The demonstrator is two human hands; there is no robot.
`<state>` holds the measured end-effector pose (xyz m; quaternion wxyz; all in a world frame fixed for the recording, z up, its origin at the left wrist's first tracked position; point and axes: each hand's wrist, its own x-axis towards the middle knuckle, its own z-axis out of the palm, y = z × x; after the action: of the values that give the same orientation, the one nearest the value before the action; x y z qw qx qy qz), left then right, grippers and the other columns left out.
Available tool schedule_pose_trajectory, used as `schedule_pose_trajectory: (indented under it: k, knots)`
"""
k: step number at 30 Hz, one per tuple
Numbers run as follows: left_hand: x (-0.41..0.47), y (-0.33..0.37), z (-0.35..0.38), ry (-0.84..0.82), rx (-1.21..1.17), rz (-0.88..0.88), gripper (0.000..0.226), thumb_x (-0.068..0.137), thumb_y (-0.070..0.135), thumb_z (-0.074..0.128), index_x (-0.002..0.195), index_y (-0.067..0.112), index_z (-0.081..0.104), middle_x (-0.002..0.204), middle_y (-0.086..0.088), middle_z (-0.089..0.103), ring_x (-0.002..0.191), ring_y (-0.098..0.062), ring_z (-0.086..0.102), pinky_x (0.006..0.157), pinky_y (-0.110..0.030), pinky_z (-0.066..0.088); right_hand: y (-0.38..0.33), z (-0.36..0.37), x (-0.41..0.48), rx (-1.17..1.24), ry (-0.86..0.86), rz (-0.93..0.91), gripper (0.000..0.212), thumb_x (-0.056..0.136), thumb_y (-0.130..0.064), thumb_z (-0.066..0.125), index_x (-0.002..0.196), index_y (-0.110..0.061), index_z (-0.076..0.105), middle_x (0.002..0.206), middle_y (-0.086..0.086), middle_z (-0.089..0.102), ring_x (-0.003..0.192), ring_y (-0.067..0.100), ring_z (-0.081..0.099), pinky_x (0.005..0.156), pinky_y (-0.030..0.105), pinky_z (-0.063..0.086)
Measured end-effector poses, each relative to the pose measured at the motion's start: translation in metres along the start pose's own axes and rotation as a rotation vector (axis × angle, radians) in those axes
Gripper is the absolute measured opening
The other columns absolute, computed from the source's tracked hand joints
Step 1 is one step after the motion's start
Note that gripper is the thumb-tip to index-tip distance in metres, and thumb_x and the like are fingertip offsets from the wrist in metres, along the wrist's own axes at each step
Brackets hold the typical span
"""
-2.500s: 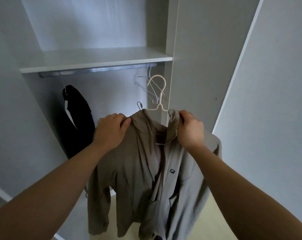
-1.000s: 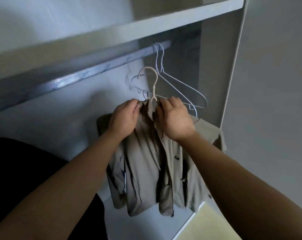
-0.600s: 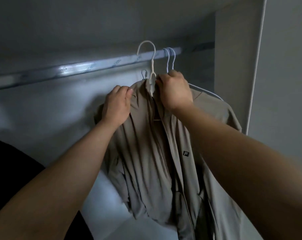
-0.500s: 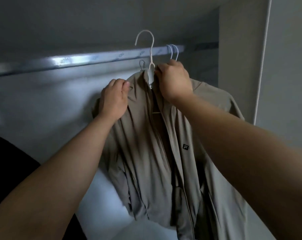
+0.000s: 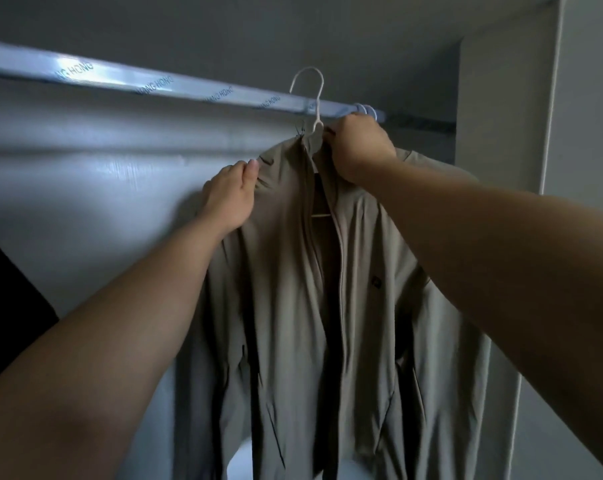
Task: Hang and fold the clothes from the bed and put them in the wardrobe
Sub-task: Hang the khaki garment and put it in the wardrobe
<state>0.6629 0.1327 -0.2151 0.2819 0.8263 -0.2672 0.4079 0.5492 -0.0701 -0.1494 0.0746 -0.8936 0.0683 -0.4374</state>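
A plain taupe jacket (image 5: 293, 289) with a small black chest logo (image 5: 375, 281) was seen below the rail (image 5: 189, 88), itself silvery and printed with repeated dark lettering, with a white hanger (image 5: 315, 98) at it, pale grey wardrobe panels (image 5: 85, 188) behind it and a black garment (image 5: 6, 306) below its left end.

Dim, bluish light is reaching in from the camera's side, brightening the back panel (image 5: 85, 209) at left and middle; the rail (image 5: 189, 88) is throwing off pale glare, and its printed lettering is smearing; the jacket (image 5: 286, 306) is casting a soft shadow on the panel at its left edge, while its open front is sinking into darkness; the black garment (image 5: 9, 299) at far left is losing all detail; the wide lens is bowing the rail and stretching the left forearm (image 5: 120, 341) and right forearm (image 5: 501, 244) toward the lower corners — everything is looking slightly soft.
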Motion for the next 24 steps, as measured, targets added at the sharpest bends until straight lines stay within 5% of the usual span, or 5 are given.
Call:
schedule_pose_trajectory:
  k: [6, 9, 16, 20, 24]
  knots:
    - [-0.026, -0.010, 0.031, 0.006, -0.083, -0.127, 0.049, 0.110, 0.043, 0.020, 0.085, 0.015, 0.052, 0.094, -0.013, 0.065, 0.095, -0.036, 0.060, 0.082, -0.040, 0.043, 0.005, 0.021, -0.015, -0.035, 0.009, 0.013, 0.016, 0.102, -0.018, 0.052, 0.092, -0.010, 0.062, 0.095, 0.012, 0.058, 0.098, 0.038, 0.064, 0.075, 0.041, 0.045]
    - [-0.039, -0.021, 0.040, 0.104, -0.066, -0.208, 0.053, 0.109, 0.044, 0.020, 0.092, 0.014, 0.060, 0.104, -0.018, 0.069, 0.099, -0.039, 0.062, 0.085, -0.041, 0.044, 0.007, 0.027, -0.027, -0.132, 0.092, -0.106, 0.022, 0.099, -0.013, 0.049, 0.112, -0.006, 0.065, 0.111, 0.019, 0.061, 0.105, 0.042, 0.059, 0.077, 0.041, 0.042]
    - [-0.071, -0.015, 0.059, 0.272, 0.096, -0.210, 0.046, 0.102, 0.043, 0.041, 0.128, 0.008, 0.056, 0.134, -0.018, 0.057, 0.126, -0.036, 0.049, 0.107, -0.046, 0.032, 0.017, 0.029, -0.072, -0.130, 0.278, -0.102, 0.045, 0.099, -0.044, 0.046, 0.135, -0.018, 0.053, 0.140, 0.011, 0.050, 0.132, 0.033, 0.043, 0.109, 0.046, 0.027]
    - [-0.132, -0.005, 0.076, 0.414, 0.100, -0.112, 0.064, 0.096, 0.044, 0.050, 0.148, 0.008, 0.041, 0.157, -0.014, 0.036, 0.146, -0.033, 0.034, 0.120, -0.043, 0.023, 0.033, 0.060, -0.149, -0.005, 0.371, -0.130, 0.040, 0.096, -0.041, 0.053, 0.129, -0.019, 0.058, 0.132, 0.011, 0.053, 0.121, 0.033, 0.049, 0.095, 0.045, 0.037]
    - [-0.232, 0.011, 0.121, 0.285, -0.022, -0.070, 0.050, 0.092, 0.034, 0.060, 0.136, 0.010, 0.055, 0.146, -0.012, 0.049, 0.134, -0.033, 0.048, 0.111, -0.044, 0.035, 0.062, 0.120, -0.256, 0.190, 0.237, 0.007, 0.029, 0.094, -0.033, 0.062, 0.115, -0.013, 0.062, 0.112, 0.010, 0.058, 0.103, 0.031, 0.054, 0.083, 0.042, 0.043]
